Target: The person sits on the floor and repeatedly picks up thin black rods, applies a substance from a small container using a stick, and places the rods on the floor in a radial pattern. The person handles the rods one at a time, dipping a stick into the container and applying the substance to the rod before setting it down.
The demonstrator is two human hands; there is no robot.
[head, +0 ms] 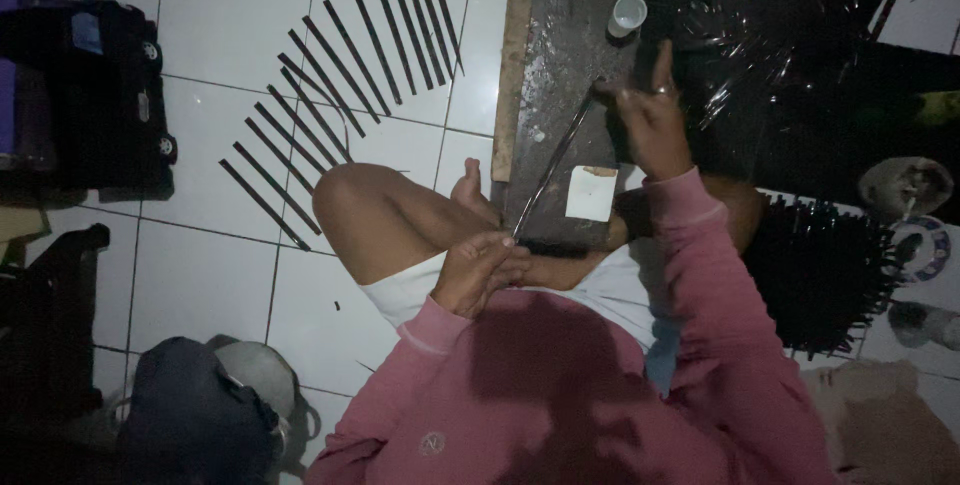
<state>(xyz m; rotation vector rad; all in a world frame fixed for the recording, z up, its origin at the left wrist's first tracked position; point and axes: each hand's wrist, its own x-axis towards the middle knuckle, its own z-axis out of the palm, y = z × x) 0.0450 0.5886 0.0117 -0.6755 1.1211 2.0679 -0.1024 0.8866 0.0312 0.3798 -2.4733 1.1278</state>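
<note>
We're looking straight down at a person in a pink sweatshirt sitting cross-legged on a white tiled floor [220, 275], and it's pretty dim. The left hand [480, 270], just below the middle of the frame, is closed around the near end of a long thin dark strip [553, 160]. The strip slants up and to the right across a dark wooden board [570, 35] that fills the upper middle. The right hand [648, 120], a bit right of center, is pinched shut on the far end of that same strip, so both hands have it stretched between them over the board. We can't really tell if the strip touches the board or floats just above it.

On the board near the top sits a small white cup [627, 15], and lower down, close to the person's foot, there's a pale square piece [591, 193] that looks like paper or sandpaper, hard to say which.

To the upper left, a row of similar dark strips [330, 95] is laid out side by side on the tiles in a fan. On the right side there's a big bundle of thin dark sticks [820, 275], and another shiny heap [770, 25] at the upper right.
</note>
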